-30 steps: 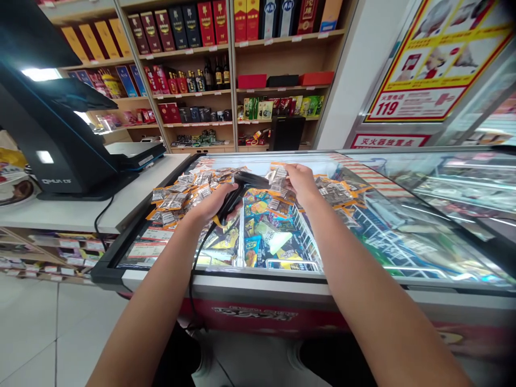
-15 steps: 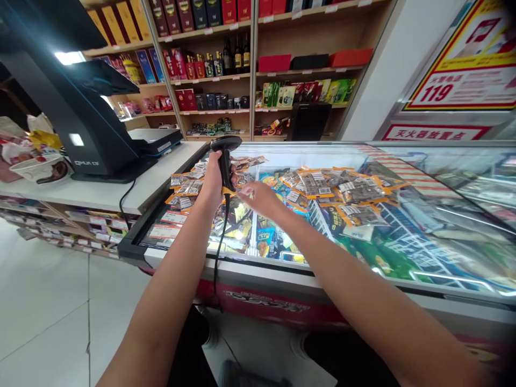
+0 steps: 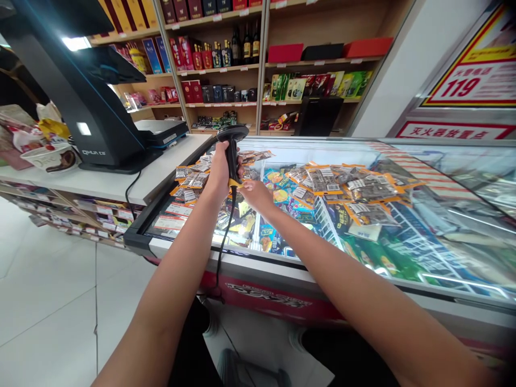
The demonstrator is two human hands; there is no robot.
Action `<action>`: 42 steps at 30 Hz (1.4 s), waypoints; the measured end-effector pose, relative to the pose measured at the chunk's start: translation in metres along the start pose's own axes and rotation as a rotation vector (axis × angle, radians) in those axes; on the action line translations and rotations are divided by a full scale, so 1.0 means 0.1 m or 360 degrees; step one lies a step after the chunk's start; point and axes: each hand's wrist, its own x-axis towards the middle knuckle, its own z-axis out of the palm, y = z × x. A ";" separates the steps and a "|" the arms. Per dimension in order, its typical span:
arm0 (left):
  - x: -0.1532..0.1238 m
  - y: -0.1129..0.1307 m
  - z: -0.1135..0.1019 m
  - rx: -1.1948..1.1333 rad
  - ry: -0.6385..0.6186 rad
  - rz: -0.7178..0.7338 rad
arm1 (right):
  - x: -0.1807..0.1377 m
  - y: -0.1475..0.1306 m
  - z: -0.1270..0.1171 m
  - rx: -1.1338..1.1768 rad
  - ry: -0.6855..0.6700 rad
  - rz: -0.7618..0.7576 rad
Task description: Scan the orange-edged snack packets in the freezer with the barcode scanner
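Observation:
My left hand (image 3: 220,171) is wrapped around the handle of a black barcode scanner (image 3: 232,156), held upright with its wide head on top. A black cord runs down from the yellow lower end of its handle. At that yellow end, the curled fingers of my right hand (image 3: 258,196) pinch the scanner's base. Small clear packets with orange edges lie behind and left of the scanner in a loose pile (image 3: 193,180). To the right, a larger heap of the same packets (image 3: 355,185) rests on the freezer's glass top.
The chest freezer (image 3: 266,264) stretches across in front of me, with bagged goods under its glass. On the left counter (image 3: 161,161) stand a dark checkout terminal (image 3: 92,107) and a white bowl (image 3: 52,157). Stocked shelves (image 3: 221,72) line the back wall.
My right hand has come in to the scanner's lower end, its fingers curling closed. The left hand still grips the scanner. The whole view has shifted slightly.

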 end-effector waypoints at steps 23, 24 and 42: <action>-0.21 -0.09 -0.03 0.0856 -0.1090 -0.0214 | 0.45 0.83 -1.36 0.0505 0.0821 -0.0220; -0.21 -0.09 -0.02 0.0837 -0.1070 -0.0204 | 0.43 0.82 -1.36 0.0469 0.0775 -0.0218; -0.20 -0.04 0.02 0.0556 -0.0788 -0.0164 | 0.32 0.78 -1.49 0.0010 0.0802 -0.0076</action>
